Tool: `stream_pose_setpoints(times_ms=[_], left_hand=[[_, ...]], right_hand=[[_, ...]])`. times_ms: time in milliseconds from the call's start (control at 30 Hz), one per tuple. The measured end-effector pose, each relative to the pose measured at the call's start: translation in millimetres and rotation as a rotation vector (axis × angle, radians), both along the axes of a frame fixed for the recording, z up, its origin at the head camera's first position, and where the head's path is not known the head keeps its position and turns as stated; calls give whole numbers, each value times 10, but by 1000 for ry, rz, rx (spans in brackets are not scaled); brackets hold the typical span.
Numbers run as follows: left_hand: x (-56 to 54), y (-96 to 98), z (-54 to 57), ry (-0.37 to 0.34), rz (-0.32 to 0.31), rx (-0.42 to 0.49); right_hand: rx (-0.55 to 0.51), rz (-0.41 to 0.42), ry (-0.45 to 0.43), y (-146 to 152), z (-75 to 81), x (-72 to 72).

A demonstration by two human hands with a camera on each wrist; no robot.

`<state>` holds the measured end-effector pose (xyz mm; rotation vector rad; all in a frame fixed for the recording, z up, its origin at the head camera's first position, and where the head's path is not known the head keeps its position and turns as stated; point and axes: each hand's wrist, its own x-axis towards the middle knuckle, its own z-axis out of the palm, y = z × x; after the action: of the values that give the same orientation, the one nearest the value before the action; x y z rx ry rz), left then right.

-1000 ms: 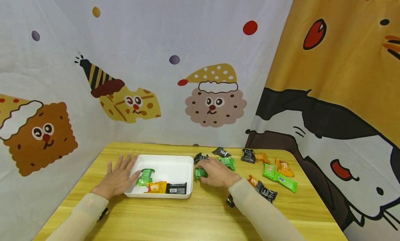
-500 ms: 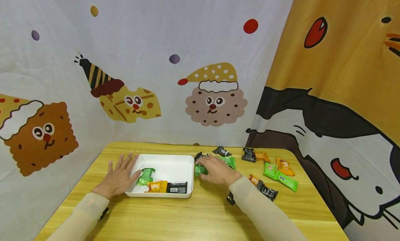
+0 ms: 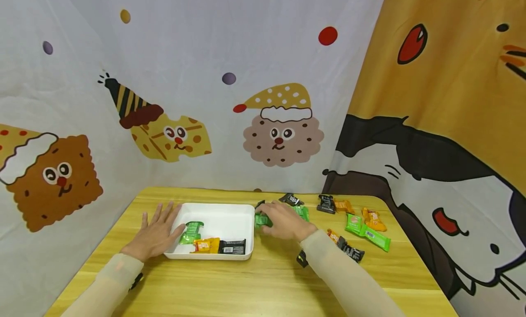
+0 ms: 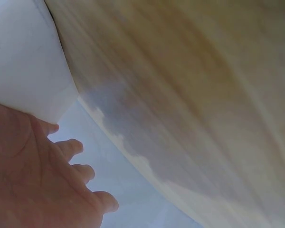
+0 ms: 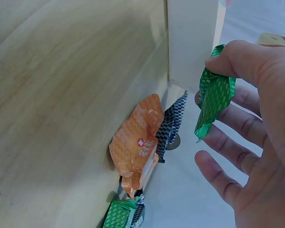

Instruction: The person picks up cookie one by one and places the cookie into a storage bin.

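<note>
Between its thumb and fingers my right hand [image 3: 285, 220] pinches a green snack packet [image 5: 214, 97], beside the right wall of a white tray [image 3: 218, 209]. My left hand [image 3: 154, 232] lies against the tray's left side with fingers spread. Inside the tray are a green packet [image 3: 191, 232], an orange packet [image 3: 207, 245] and a black packet [image 3: 233, 247]. In the right wrist view, an orange packet [image 5: 138, 140] and a checked black packet [image 5: 171, 124] lie on the table below the pinched one.
Several more packets are scattered at the table's right: a black one [image 3: 326, 203], an orange one [image 3: 374, 219], a long green one [image 3: 367, 232] and a black one [image 3: 350, 250]. A printed curtain [image 3: 197, 56] hangs behind the wooden table [image 3: 205, 285].
My right hand, fingers around the green packet, has shifted slightly up and back near the tray's right edge. The left hand has stayed in place against the tray.
</note>
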<state>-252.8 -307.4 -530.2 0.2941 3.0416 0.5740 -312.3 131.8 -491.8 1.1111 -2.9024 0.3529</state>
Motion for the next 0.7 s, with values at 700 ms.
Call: stream_pose_setpoints(times_ms=[700], left_hand=[[-10, -9, -27, 7, 6, -13]], right_hand=[[-2, 45, 36, -212, 154, 1]])
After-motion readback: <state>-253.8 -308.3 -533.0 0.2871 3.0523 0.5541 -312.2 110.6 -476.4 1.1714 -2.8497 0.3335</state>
